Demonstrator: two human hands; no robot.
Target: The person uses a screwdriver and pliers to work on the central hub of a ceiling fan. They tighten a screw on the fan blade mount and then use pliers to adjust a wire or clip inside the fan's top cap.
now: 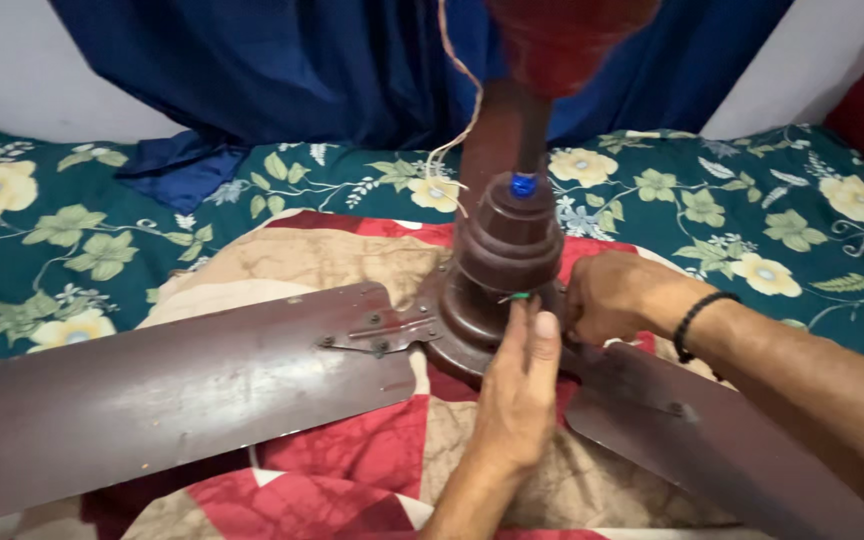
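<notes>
The green tool (520, 296) is pinched by the left hand (518, 395) and should be kept square; the hub (472, 320) is gripped by the right hand (612, 298).

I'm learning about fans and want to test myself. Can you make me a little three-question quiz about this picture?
1. True or false: the ceiling fan is hanging from the ceiling.
2. Which hand wears a black wristband? A) left B) right
3. What colour is the small round piece on the fan's rod?

Key:
1. False. It lies on a red and tan blanket over a flowered bedsheet.
2. B. The right hand wears it and grips the fan's hub; the left hand touches the hub beside it.
3. Blue.
</notes>
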